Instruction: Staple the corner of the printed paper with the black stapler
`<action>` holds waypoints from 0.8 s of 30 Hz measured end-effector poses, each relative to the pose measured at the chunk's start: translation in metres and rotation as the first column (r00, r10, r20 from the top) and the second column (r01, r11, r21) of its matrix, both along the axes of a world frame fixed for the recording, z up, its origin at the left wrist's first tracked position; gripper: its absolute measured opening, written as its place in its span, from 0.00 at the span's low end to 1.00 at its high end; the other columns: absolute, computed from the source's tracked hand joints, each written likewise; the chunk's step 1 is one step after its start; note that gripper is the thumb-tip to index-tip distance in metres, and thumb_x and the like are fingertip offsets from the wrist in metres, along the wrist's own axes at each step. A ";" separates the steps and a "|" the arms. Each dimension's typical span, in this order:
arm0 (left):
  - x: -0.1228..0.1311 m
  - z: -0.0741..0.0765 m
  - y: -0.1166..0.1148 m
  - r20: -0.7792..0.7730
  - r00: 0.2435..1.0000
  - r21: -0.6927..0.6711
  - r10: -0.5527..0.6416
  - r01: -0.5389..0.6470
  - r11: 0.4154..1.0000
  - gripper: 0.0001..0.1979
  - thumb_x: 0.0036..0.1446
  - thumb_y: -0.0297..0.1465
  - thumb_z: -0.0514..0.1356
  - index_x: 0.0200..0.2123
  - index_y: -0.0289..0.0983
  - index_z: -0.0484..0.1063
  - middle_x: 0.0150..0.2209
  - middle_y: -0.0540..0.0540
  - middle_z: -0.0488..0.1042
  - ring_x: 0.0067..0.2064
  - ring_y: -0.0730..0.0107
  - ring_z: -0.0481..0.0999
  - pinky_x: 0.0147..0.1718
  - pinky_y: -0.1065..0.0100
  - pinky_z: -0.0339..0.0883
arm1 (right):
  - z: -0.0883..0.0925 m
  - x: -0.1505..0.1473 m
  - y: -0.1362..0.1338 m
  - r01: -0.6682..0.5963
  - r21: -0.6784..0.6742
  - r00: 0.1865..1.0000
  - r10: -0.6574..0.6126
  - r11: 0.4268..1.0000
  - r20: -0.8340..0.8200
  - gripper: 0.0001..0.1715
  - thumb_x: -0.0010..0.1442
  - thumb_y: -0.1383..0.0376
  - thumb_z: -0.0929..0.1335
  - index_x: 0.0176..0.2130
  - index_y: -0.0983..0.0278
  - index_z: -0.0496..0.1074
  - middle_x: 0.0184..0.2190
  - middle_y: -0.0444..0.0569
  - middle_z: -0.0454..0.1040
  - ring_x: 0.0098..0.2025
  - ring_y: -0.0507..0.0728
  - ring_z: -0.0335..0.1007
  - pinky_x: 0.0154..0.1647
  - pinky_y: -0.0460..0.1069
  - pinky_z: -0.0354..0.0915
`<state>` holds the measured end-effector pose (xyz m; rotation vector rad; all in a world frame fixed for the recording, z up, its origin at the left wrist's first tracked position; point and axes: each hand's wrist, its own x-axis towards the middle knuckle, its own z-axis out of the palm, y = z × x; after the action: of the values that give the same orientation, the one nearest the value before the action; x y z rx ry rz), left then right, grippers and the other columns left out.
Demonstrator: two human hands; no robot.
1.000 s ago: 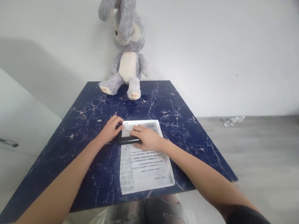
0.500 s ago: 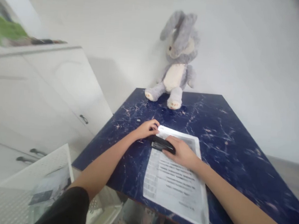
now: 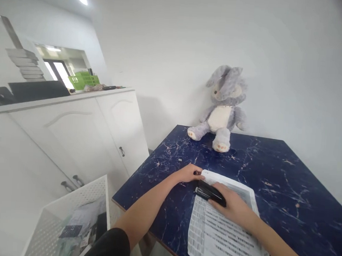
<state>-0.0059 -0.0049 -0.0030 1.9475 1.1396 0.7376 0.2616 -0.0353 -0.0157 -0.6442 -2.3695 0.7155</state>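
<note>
A black stapler [image 3: 211,193] lies across the upper left part of a stack of printed paper [image 3: 224,241] on the blue marbled table. My right hand [image 3: 231,204] is wrapped round the stapler's near end, thumb on the lower side. At the paper's top left corner, my left hand [image 3: 189,173] has its fingers curled and pinches the edge, close to the stapler's front end. The stapler's front end sits by the left edge of the paper; I cannot tell whether its jaws touch the sheets.
A grey plush rabbit [image 3: 223,112] sits at the back of the table [image 3: 276,174] against the wall. To the left stand white cabinets [image 3: 100,138] with a green basket [image 3: 85,80] on top. A white perforated bin [image 3: 50,221] with packaged items stands below the table's left side.
My view has turned left and up, so everything appears lower and further right. Both hands keep their places on the paper and stapler.
</note>
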 end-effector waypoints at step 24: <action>-0.011 0.001 0.012 0.482 0.824 -0.048 0.297 -0.314 0.948 0.32 0.48 0.52 0.75 0.47 0.32 0.83 0.41 0.38 0.85 0.41 0.54 0.84 0.47 0.55 0.76 | 0.047 0.119 0.052 0.025 -0.793 0.688 -0.586 0.608 -0.427 0.28 0.55 0.47 0.76 0.46 0.59 0.71 0.36 0.50 0.79 0.35 0.59 0.78 0.35 0.52 0.75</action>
<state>-0.0174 0.0074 -0.0025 1.4842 1.1292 1.3408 0.3802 0.0171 0.0317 -0.9331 -1.1612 1.4726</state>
